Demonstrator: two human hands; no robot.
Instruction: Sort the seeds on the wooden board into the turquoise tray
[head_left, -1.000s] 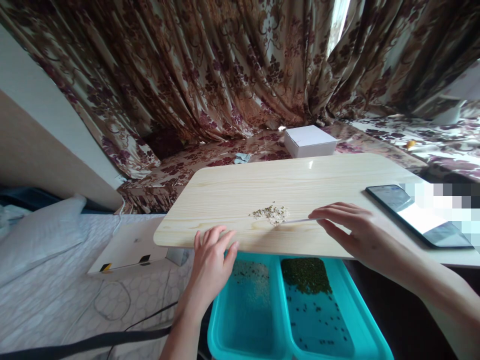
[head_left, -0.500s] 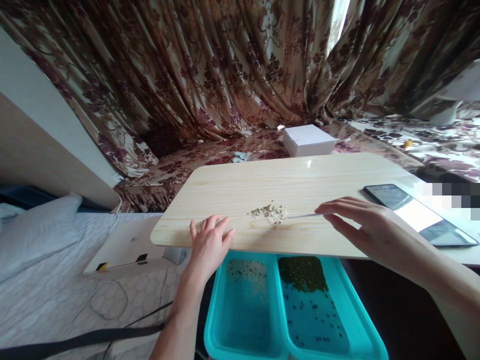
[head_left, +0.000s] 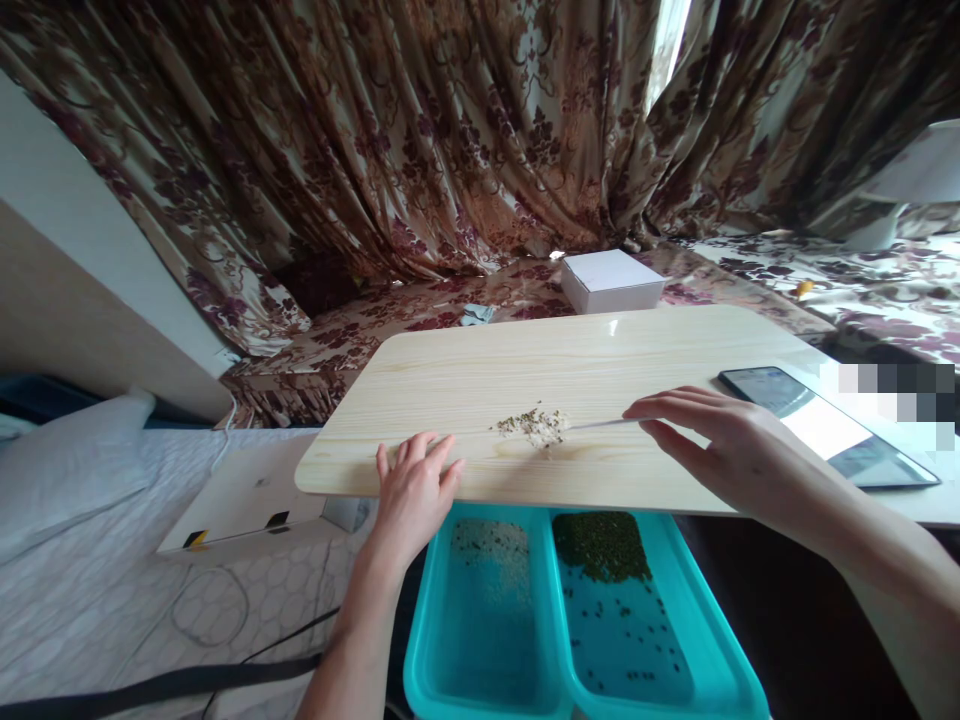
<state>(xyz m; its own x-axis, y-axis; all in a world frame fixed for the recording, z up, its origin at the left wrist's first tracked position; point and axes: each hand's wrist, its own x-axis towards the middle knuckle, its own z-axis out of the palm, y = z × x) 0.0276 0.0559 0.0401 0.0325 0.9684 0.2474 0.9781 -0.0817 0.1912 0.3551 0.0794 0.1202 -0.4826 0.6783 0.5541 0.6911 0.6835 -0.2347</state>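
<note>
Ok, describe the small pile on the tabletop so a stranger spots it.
Find the pale tabletop above teal trays. Between left hand and right hand is a loose pile of whitish and green bits. Only this pile lies outside the trays.

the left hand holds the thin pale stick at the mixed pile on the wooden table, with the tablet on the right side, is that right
Not quite: the head view shows the right hand holding the thin pale stick at the mixed pile on the wooden table, with the tablet on the right side. The left hand is at the near edge.
</note>
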